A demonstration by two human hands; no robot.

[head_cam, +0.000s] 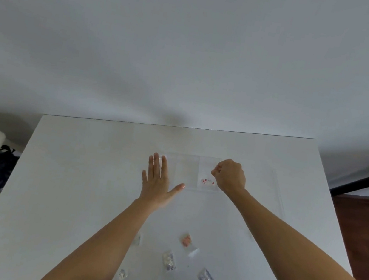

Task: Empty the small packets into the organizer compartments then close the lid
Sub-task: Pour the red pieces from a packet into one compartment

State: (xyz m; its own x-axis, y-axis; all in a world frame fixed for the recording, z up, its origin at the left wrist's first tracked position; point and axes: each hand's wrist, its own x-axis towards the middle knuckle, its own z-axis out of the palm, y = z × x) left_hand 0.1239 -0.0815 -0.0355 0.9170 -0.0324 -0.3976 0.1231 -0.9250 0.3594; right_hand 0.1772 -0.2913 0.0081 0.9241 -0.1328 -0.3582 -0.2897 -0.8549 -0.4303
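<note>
While left hand lies flat, released, beside organizer, right hand clenched above it; contents unclear.

You are looking down at a white table set against a pale wall. A clear organizer lies flat near its far middle, with small red and white pieces in one compartment. Toward your near edge, several small packets lie scattered apart: a pink one, and clear ones.
</note>
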